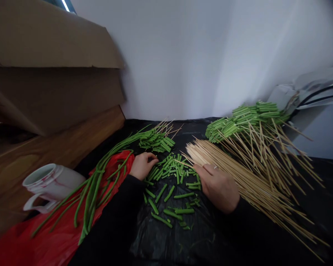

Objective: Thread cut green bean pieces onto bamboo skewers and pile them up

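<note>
I see the right hand pinching a stick by the bean pieces strewn between hands; left hand's grip, can't tell. A slip could prick the left hand.

Glossy plastic bag, smooth glazed mug, matt cardboard box — and skewers of matt, bare wood.
</note>
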The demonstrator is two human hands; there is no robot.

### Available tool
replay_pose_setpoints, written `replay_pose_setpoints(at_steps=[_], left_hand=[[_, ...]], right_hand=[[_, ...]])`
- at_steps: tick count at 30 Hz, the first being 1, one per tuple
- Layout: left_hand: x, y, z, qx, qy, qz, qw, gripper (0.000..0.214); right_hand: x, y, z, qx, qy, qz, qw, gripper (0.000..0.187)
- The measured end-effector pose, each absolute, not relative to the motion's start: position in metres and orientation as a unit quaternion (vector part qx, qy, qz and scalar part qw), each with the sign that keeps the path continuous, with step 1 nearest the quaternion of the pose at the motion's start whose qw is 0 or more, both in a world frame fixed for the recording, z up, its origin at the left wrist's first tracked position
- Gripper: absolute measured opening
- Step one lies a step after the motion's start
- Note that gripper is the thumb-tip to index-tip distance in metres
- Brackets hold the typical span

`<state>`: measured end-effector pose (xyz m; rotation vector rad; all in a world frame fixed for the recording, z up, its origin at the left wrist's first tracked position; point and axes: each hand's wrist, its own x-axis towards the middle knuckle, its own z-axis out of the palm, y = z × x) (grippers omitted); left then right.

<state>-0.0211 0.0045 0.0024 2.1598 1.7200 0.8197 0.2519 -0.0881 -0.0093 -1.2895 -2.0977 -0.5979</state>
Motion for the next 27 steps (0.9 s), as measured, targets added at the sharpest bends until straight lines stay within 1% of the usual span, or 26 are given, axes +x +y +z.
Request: replay_pose_setpoints(at_steps=[3,5,8,11,13,16,18,19,20,22,27], left_hand=[[-0.016,0.003,-0.002,0.769,0.590,0.212,0.121,0.015],[-0.012,0.003,-0.005,0.773,0.593,0.195,0.115,0.012],[-0.009,0.002,-0.004,0.766,0.594,0.222,0.107,0.006],[-0.006,0.000,0.001,0.737,0.591,0.307,0.117,0.008],[-0.002,-0.002,0.004,0.695,0.578,0.377,0.203,0.014],[0.006,-0.006,0.006,0.567,0.524,0.453,0.446,0.025],[0.012,-0.009,0.005,0.462,0.473,0.462,0.591,0.030],[0.015,-0.010,0.005,0.422,0.450,0.456,0.642,0.032],[0.016,-0.011,0.005,0.393,0.432,0.448,0.677,0.032],[0.019,-0.013,0.006,0.362,0.412,0.434,0.714,0.029],[0.020,-0.015,0.006,0.331,0.394,0.426,0.744,0.020]], right_hand=[[0.252,-0.088,-0.010,-0.485,-0.789,-0.226,0.303,0.030],[0.252,-0.088,-0.010,-0.485,-0.790,-0.223,0.302,0.029],[0.252,-0.088,-0.009,-0.484,-0.792,-0.221,0.301,0.029],[0.252,-0.088,-0.009,-0.482,-0.791,-0.221,0.307,0.029],[0.251,-0.088,-0.008,-0.479,-0.792,-0.217,0.310,0.028],[0.251,-0.089,-0.007,-0.480,-0.791,-0.214,0.313,0.027],[0.250,-0.090,-0.006,-0.480,-0.788,-0.218,0.318,0.027],[0.250,-0.091,-0.005,-0.477,-0.787,-0.222,0.322,0.027],[0.249,-0.091,-0.005,-0.475,-0.785,-0.226,0.326,0.027],[0.249,-0.092,-0.004,-0.474,-0.783,-0.233,0.328,0.027],[0.248,-0.092,-0.003,-0.471,-0.780,-0.244,0.332,0.026]])
